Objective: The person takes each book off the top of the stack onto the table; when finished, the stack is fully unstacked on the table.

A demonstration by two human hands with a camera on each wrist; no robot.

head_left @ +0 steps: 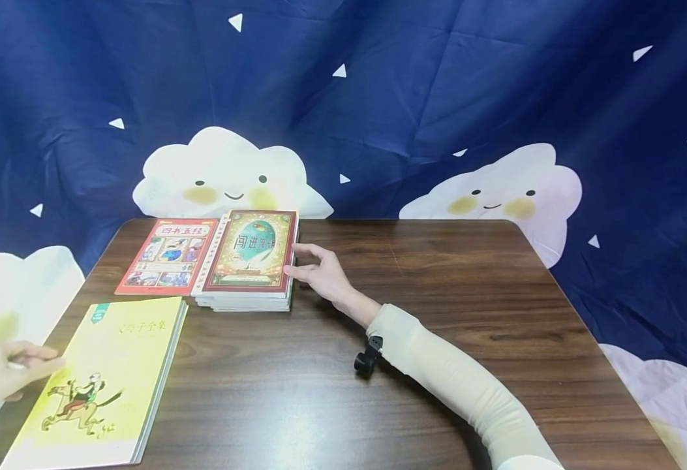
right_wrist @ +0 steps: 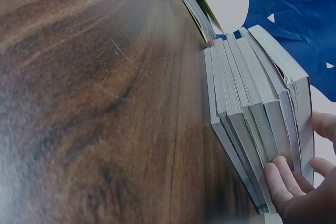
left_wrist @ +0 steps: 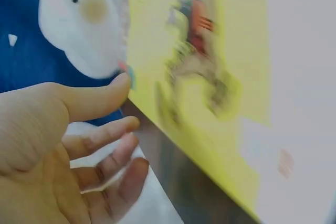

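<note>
My right hand (head_left: 325,275) is at the right side of a stack of books (head_left: 243,302). In the right wrist view, its fingertips (right_wrist: 281,177) rest against the page edges. On top of the stack lies a book with a dark red border and a green oval (head_left: 252,251). At the lower left, my left hand (head_left: 8,375) is beside a yellow book (head_left: 126,365) with a horse and rider on its cover. Seen from the left wrist, the thumb (left_wrist: 100,98) reaches the yellow book's edge while the other fingers are loosely bent and hold nothing.
A red book (head_left: 169,258) with small pictures lies left of the stack, its right edge against it. All of them are on a dark wood table (head_left: 437,281). Behind it hangs a blue cloth (head_left: 378,98) with clouds. A small black device (head_left: 368,356) sits on the right wrist.
</note>
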